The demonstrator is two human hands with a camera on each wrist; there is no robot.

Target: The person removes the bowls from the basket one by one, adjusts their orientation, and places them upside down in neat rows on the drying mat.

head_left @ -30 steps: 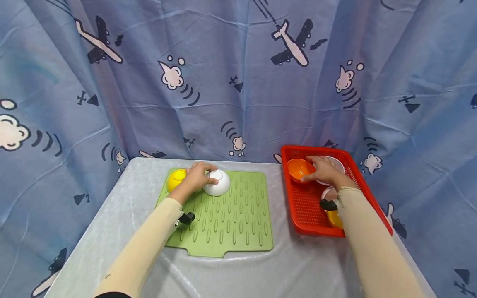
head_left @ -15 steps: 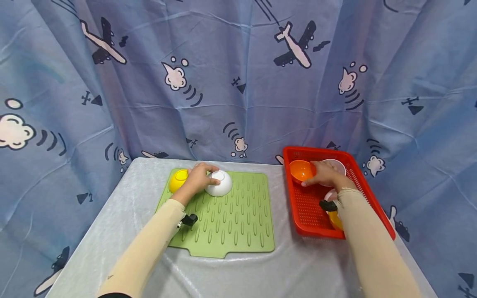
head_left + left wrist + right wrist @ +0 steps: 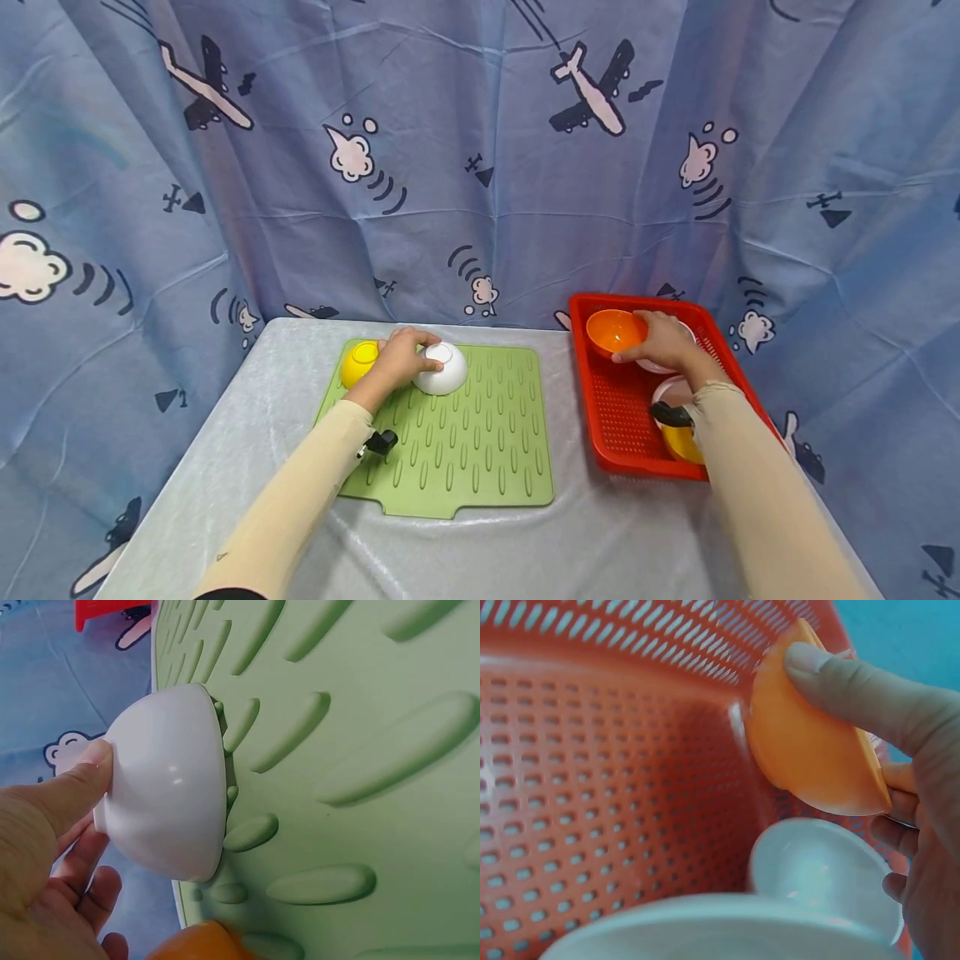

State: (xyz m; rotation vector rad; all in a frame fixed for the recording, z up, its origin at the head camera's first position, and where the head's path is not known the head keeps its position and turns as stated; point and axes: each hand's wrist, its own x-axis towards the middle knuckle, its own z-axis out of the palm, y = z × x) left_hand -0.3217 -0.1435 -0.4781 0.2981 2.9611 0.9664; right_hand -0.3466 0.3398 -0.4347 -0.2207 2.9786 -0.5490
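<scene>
The left hand (image 3: 400, 358) pinches a white bowl (image 3: 444, 377) (upside down). The right hand (image 3: 666, 343) pinches an orange bowl (image 3: 612, 334).

There are six bowls (image 3: 447, 377), one basket (image 3: 618, 417), one mat (image 3: 480, 492) and one table (image 3: 525, 558).

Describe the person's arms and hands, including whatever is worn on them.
The left hand and right hand are bare, without gloves. The left sleeve and right sleeve are long and cream-coloured; the left one bears a small dark mark and a black band at the picture's edge. Small black devices sit near both wrists.
</scene>
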